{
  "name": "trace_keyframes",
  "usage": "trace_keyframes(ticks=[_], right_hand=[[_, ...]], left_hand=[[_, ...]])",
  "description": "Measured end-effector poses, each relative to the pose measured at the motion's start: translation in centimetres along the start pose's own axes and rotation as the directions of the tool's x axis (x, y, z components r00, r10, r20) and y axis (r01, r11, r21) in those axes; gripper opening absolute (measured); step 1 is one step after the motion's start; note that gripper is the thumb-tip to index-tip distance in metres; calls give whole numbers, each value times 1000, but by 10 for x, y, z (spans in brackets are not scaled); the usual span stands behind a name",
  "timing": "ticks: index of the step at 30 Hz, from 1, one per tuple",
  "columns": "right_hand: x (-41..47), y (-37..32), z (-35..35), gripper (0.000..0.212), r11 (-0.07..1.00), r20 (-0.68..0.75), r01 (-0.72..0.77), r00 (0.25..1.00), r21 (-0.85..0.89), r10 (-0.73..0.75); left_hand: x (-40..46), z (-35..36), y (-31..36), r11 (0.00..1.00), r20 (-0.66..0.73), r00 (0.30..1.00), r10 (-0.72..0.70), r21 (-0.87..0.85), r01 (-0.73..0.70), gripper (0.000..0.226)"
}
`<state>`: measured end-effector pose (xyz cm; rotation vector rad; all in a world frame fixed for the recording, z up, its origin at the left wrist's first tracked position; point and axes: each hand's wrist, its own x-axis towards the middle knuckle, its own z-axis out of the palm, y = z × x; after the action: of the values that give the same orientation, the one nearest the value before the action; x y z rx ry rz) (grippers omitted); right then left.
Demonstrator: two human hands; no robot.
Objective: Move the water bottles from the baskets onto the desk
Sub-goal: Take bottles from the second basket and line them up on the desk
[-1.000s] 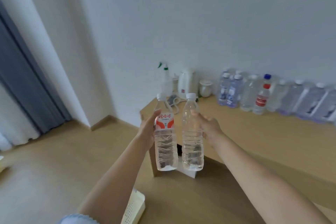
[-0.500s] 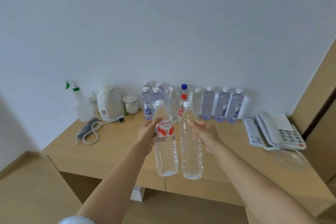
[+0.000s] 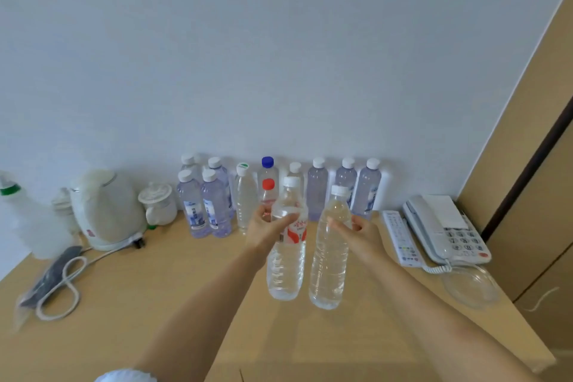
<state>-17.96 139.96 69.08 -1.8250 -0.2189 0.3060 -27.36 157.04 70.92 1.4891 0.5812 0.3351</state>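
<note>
While both arms reach forward over the desk: each hand carries one clear plastic water bottle, upright and side by side.
Left hand (image 3: 269,231): fingers and thumb curled round the red-labelled bottle (image 3: 286,242) at its upper body; white cap, ribbed lower half, red and white wrapper whose writing is too blurred to read.
Right hand (image 3: 361,234): fingers curled round the plain bottle (image 3: 329,253), which has a white cap, no wrapper and ridged sides.
Where the held bottles are: above the desk (image 3: 155,304), a pale wood-grain top; whether their bases touch it cannot be told.
Row of bottles (image 3: 316,192): standing against the white wall; mostly white caps, one blue, one red; several bear small blue-and-white labels, unreadable.
Left side: a white electric kettle (image 3: 107,211) with its looped cord (image 3: 62,285), and a small white lidded pot (image 3: 158,203).
Right side: a white corded telephone (image 3: 446,229) with a keypad, a white remote (image 3: 400,239) beside it, a clear round dish (image 3: 471,285) in front.
</note>
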Motion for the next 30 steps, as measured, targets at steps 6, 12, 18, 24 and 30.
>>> trace_keyframes(ticks=[6,12,18,24,30], right_hand=[[47,1,-2,39,988,-93,42,994,-149,-57],[75,9,-2,44,991,-192,19,980,-136,-45],[113,19,4,49,963,-49,81,994,-258,-96],[145,20,14,48,935,44,165,986,-314,-160],[171,20,19,47,932,88,216,976,-292,-198]], left_hand=[[48,25,-8,936,17,998,67,346,-68,55],[71,52,-11,948,-171,984,49,319,8,50],[92,74,-23,979,-292,956,31,202,30,46],[110,90,-28,986,-379,925,20,163,45,47],[126,95,-30,979,-415,907,69,203,18,50]])
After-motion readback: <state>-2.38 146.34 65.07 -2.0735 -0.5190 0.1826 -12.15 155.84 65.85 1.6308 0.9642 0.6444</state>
